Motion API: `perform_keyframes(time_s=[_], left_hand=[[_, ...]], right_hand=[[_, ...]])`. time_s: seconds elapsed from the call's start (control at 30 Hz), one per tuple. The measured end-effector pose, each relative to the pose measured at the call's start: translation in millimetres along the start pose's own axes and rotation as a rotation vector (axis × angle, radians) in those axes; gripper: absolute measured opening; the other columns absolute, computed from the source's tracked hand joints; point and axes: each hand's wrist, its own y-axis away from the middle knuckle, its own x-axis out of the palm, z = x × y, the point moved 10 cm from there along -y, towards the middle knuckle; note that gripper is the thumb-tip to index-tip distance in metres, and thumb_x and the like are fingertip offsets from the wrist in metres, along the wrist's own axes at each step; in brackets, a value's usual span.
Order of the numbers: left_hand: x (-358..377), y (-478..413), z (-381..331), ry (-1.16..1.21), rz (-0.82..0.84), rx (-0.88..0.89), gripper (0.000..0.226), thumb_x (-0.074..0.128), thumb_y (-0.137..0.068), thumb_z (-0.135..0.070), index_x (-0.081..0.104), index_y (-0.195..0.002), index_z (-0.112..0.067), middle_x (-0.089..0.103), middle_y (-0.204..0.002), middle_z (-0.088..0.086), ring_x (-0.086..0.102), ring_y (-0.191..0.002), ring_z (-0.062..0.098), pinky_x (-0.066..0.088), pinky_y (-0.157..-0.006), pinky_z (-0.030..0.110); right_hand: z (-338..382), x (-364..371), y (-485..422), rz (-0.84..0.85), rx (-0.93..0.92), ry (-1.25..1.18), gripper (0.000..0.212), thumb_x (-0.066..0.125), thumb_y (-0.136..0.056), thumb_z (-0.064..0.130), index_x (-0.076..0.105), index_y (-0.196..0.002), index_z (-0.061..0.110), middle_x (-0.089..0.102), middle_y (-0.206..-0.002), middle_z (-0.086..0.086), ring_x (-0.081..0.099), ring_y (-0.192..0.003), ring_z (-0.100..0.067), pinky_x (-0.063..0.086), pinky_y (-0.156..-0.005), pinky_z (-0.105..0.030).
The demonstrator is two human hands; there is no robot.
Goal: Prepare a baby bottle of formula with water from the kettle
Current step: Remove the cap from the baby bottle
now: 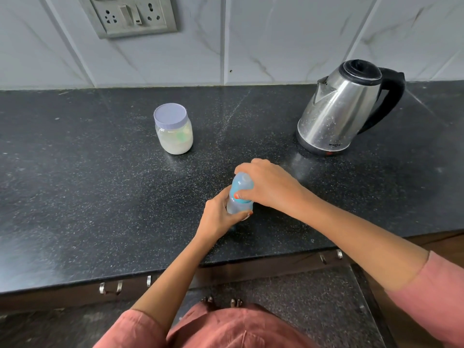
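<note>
At the black counter point(100, 197) we steady the baby bottle point(237, 199) upright, left hand point(218, 212) wrapped round its body and right hand point(266, 184) gripping the cap, probably unscrewing, best turned slowly with the base planted.

Black counter point(88, 197), wall socket point(130, 15) (tiled backsplash point(288, 38))

Bare counter point(88, 197) lies open between my hands and its back edge, where only the jar point(173, 131) and kettle point(344, 109) stand.
</note>
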Motion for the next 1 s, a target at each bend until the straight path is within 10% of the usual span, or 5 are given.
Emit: perform_keyframes(time_s=[0.17,0.4,0.67,0.87,1.0], left_hand=[[1,-1,2,-0.016,-0.001,-0.008,0.051,0.081,-0.067,-0.024,0.057,-0.112,-0.020,0.068,-0.093,-0.005,0.063,-0.084,0.009,0.048,-0.071,0.021],[0,-1,1,-0.012,0.001,0.002,0.050,0.080,-0.067,-0.024,0.053,-0.108,-0.034,0.064,-0.088,-0.017,0.062,-0.084,0.002,0.047,-0.070,0.012],[2,-1,6,0.006,0.002,-0.013,0.047,0.081,-0.066,-0.024,0.054,-0.105,-0.029,0.068,-0.093,-0.010,0.064,-0.089,0.007,0.050,-0.076,0.023],[2,-1,6,0.023,0.003,0.009,0.049,0.081,-0.067,-0.023,0.053,-0.104,-0.039,0.068,-0.090,-0.015,0.064,-0.087,0.002,0.051,-0.076,0.022],[3,-2,9,0.041,0.004,0.010,0.051,0.082,-0.065,-0.024,0.056,-0.110,-0.030,0.070,-0.098,-0.006,0.065,-0.092,0.008,0.052,-0.083,0.036]], right_hand=[[17,7,3,0.154,-0.116,-0.099,0.046,0.048,-0.076,-0.009,0.060,-0.108,0.021,0.047,-0.122,-0.003,0.046,-0.114,-0.022,0.045,-0.091,-0.041],[-2,-1,2,0.008,0.035,0.015,0.049,0.060,-0.081,0.043,0.045,-0.124,0.028,0.045,-0.126,-0.002,0.047,-0.113,-0.027,0.033,-0.077,-0.033],[15,7,5,0.095,-0.105,-0.037,0.041,0.057,-0.078,0.004,0.053,-0.113,0.027,0.045,-0.125,0.002,0.049,-0.110,-0.022,0.035,-0.068,-0.031],[1,-2,2,-0.031,0.000,0.014,0.046,0.062,-0.081,0.036,0.045,-0.123,0.026,0.045,-0.126,0.000,0.049,-0.111,-0.023,0.034,-0.075,-0.032],[1,-5,0,0.035,-0.050,-0.138,0.044,0.069,-0.075,0.017,0.055,-0.116,0.023,0.051,-0.120,-0.004,0.049,-0.111,-0.022,0.042,-0.087,-0.034]])
